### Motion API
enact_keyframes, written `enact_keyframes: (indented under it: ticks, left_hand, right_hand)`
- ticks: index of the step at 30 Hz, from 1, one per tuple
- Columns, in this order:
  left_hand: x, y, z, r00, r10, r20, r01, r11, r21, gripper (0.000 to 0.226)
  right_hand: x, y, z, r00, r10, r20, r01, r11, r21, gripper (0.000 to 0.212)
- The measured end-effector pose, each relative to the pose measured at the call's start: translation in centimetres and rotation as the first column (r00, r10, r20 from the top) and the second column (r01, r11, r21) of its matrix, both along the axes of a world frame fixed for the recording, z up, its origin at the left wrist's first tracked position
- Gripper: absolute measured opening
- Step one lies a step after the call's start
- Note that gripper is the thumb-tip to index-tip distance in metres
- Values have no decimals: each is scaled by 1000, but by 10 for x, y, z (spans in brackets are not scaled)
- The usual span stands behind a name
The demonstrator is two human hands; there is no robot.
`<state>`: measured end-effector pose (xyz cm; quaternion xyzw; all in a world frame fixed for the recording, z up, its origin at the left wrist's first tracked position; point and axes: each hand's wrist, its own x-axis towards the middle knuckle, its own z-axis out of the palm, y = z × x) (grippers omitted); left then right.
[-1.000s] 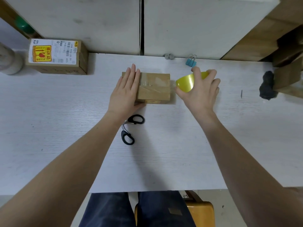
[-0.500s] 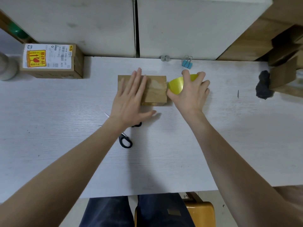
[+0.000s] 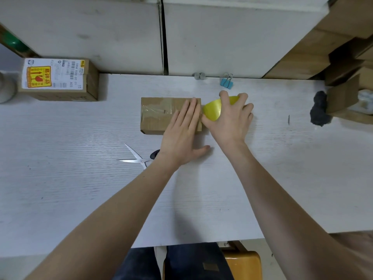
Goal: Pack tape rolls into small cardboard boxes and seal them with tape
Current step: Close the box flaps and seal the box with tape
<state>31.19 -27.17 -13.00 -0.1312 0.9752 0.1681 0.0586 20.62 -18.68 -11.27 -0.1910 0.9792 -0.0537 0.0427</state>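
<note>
A small brown cardboard box [image 3: 159, 116] lies in the middle of the white table [image 3: 80, 188], with clear tape along its top. My left hand [image 3: 181, 136] lies flat with straight fingers on the right end of the box top. A yellow tape roll [image 3: 213, 110] stands against the box's right end, and my right hand [image 3: 232, 120] grips it from above with curled fingers. Most of the roll is hidden under that hand.
Open scissors [image 3: 135, 158] lie near my left wrist. A larger labelled box [image 3: 58, 79] stands at the back left. A blue binder clip [image 3: 226, 82] and a grey object [image 3: 199, 76] sit by the wall. Something dark [image 3: 320, 111] and cardboard boxes [image 3: 343, 93] are at the right.
My left hand has slid from the left end of the box top to its right end, uncovering the taped left part. My right hand has kept the yellow roll against the box's right end.
</note>
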Motion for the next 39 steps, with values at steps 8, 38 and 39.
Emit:
enact_keyframes:
  ticks: [8, 38, 39]
  left_hand:
    - [-4, 3, 2, 999, -24, 21, 25, 998, -65, 106]
    - [3, -39, -3, 1000, 0, 26, 4, 985, -171, 65]
    - [6, -42, -3, 1000, 12, 28, -7, 984, -178, 65]
  right_hand:
    - [0, 1, 1, 1000, 3, 5, -3, 1000, 25, 66]
    - [-29, 15, 30, 814, -2, 581, 300, 858, -417, 68]
    - [-27, 14, 30, 829, -21, 559, 288, 873, -394, 70]
